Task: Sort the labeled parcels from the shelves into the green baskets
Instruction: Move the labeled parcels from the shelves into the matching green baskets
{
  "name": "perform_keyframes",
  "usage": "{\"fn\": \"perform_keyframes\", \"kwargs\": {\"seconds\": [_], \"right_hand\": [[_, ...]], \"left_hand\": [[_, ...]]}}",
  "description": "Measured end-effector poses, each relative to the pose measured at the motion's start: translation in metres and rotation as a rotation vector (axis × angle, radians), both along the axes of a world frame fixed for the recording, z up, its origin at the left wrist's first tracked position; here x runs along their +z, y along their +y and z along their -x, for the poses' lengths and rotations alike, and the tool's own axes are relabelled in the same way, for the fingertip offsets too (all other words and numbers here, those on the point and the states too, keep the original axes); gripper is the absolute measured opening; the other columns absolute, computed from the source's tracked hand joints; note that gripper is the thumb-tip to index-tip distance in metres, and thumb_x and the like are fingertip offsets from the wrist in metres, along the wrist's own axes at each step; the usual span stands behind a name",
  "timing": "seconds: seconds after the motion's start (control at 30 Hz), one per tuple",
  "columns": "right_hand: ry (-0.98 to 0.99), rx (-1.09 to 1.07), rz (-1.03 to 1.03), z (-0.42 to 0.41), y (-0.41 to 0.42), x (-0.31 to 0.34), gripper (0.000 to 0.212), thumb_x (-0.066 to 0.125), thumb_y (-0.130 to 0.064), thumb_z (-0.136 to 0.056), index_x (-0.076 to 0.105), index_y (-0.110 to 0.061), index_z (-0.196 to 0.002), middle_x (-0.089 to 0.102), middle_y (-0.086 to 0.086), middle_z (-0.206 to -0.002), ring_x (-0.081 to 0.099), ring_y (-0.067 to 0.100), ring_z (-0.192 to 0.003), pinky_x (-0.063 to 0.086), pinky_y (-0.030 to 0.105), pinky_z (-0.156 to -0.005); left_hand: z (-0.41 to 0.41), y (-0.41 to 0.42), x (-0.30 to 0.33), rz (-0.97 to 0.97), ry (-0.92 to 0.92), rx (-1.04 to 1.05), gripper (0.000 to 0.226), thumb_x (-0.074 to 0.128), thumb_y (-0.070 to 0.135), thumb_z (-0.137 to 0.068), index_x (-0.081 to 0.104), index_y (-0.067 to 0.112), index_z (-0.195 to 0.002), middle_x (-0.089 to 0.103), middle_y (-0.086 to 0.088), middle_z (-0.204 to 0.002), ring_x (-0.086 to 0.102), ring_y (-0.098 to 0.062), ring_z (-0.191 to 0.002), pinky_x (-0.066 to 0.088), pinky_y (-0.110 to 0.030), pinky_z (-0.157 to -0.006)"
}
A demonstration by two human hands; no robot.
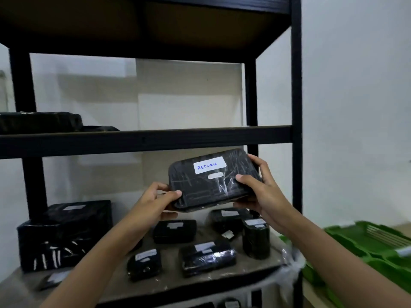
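Both hands hold up a flat black plastic-wrapped parcel [209, 183] with a white label reading RETURN, in front of the lower shelf opening. My left hand [155, 203] grips its lower left corner, thumb on the front face. My right hand [260, 187] grips its right end, thumb on the front and fingers behind. Several more black labelled parcels [208, 257] lie on the shelf board [169, 283] below. Green baskets [364, 245] sit low at the right.
A black metal shelving unit [295, 130] frames the view. A large black parcel [64, 234] stands at the shelf's left, and another [40, 122] lies on the shelf above, at the left. White wall is behind and to the right.
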State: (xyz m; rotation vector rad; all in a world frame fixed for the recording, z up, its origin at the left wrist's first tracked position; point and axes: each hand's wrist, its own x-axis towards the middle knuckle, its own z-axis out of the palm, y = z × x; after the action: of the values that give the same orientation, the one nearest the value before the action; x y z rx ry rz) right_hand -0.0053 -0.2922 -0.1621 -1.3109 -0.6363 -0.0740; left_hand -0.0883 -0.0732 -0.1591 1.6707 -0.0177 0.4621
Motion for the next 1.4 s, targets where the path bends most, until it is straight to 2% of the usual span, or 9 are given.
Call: {"fn": "perform_keyframes", "kwargs": {"seconds": [0.1, 0.2, 0.33, 0.43, 0.53, 0.7, 0.9, 1.13, 1.4], "right_hand": [[0.043, -0.003, 0.036, -0.004, -0.042, -0.016, 0.049, 0.062, -0.012, -0.088, 0.045, -0.043, -0.123, 0.066, 0.007, -0.109, 0.07, 0.021, -0.08, 0.056, 0.035, -0.062], [0.042, -0.068, 0.072, -0.008, -0.092, -0.027, 0.049, 0.061, -0.01, -0.088, 0.046, -0.04, -0.124, 0.064, 0.004, -0.109, 0.071, 0.019, -0.078, 0.056, 0.034, -0.061], [0.017, -0.175, 0.183, -0.014, -0.182, -0.047, 0.051, 0.059, -0.007, -0.089, 0.045, -0.04, -0.125, 0.066, 0.006, -0.105, 0.07, 0.016, -0.069, 0.056, 0.031, -0.056], [0.005, -0.276, 0.273, -0.019, -0.264, -0.067, 0.054, 0.061, -0.009, -0.087, 0.046, -0.049, -0.12, 0.067, 0.007, -0.104, 0.07, 0.025, -0.079, 0.058, 0.034, -0.06], [0.041, -0.363, 0.341, -0.025, -0.339, -0.084, 0.054, 0.063, -0.012, -0.087, 0.045, -0.051, -0.119, 0.067, 0.008, -0.101, 0.071, 0.027, -0.08, 0.06, 0.038, -0.064], [0.135, -0.471, 0.38, -0.05, -0.433, -0.103, 0.055, 0.065, -0.017, -0.087, 0.041, -0.05, -0.124, 0.065, 0.005, -0.103, 0.071, 0.025, -0.082, 0.06, 0.041, -0.069], [0.244, -0.546, 0.346, -0.074, -0.5, -0.139, 0.057, 0.063, -0.014, -0.088, 0.037, -0.045, -0.129, 0.061, 0.002, -0.104, 0.071, 0.024, -0.079, 0.058, 0.031, -0.058], [0.311, -0.609, 0.468, -0.141, -0.555, -0.183, 0.058, 0.063, -0.015, -0.088, 0.034, -0.046, -0.128, 0.065, -0.001, -0.094, 0.071, 0.024, -0.076, 0.061, 0.039, -0.063], [0.319, -0.63, 0.603, -0.285, -0.605, -0.2, 0.057, 0.065, -0.018, -0.086, 0.034, -0.04, -0.129, 0.064, 0.0, -0.09, 0.071, 0.025, -0.072, 0.061, 0.042, -0.062]], "left_hand": [[-0.007, -0.035, -0.017, -0.016, 0.091, -0.03, 0.009, 0.055, 0.014, -0.09, 0.048, 0.01, -0.095, 0.064, -0.013, -0.09, 0.064, -0.023, -0.076, 0.054, -0.034, -0.071], [-0.018, -0.078, -0.037, -0.038, 0.15, -0.083, 0.008, 0.054, 0.018, -0.092, 0.05, 0.012, -0.096, 0.066, -0.009, -0.083, 0.063, -0.019, -0.069, 0.056, -0.028, -0.064], [-0.043, -0.162, -0.068, -0.037, 0.178, -0.121, 0.006, 0.052, 0.019, -0.093, 0.051, 0.015, -0.097, 0.062, -0.003, -0.08, 0.059, -0.011, -0.058, 0.049, -0.031, -0.068], [-0.064, -0.232, -0.097, -0.006, 0.21, -0.178, 0.004, 0.051, 0.019, -0.094, 0.051, 0.016, -0.098, 0.065, -0.008, -0.088, 0.063, -0.014, -0.062, 0.049, -0.024, -0.059], [-0.081, -0.295, -0.121, -0.025, 0.235, -0.214, 0.014, 0.054, 0.02, -0.093, 0.051, 0.015, -0.105, 0.068, -0.007, -0.091, 0.066, -0.015, -0.07, 0.05, -0.025, -0.064], [-0.107, -0.383, -0.14, -0.015, 0.282, -0.251, 0.012, 0.053, 0.013, -0.093, 0.046, 0.016, -0.102, 0.064, -0.006, -0.085, 0.062, -0.004, -0.051, 0.043, -0.024, -0.059], [-0.155, -0.437, -0.167, -0.143, 0.371, -0.329, 0.02, 0.057, 0.022, -0.091, 0.046, 0.02, -0.108, 0.068, -0.005, -0.096, 0.065, -0.014, -0.072, 0.046, -0.02, -0.059], [-0.245, -0.484, -0.213, -0.162, 0.463, -0.38, 0.013, 0.058, 0.017, -0.091, 0.049, 0.021, -0.099, 0.067, -0.004, -0.089, 0.062, -0.013, -0.066, 0.045, -0.025, -0.06], [-0.397, -0.529, -0.242, -0.158, 0.501, -0.369, 0.014, 0.057, 0.015, -0.091, 0.051, 0.013, -0.103, 0.067, -0.007, -0.09, 0.061, -0.018, -0.071, 0.046, -0.025, -0.06]]}}
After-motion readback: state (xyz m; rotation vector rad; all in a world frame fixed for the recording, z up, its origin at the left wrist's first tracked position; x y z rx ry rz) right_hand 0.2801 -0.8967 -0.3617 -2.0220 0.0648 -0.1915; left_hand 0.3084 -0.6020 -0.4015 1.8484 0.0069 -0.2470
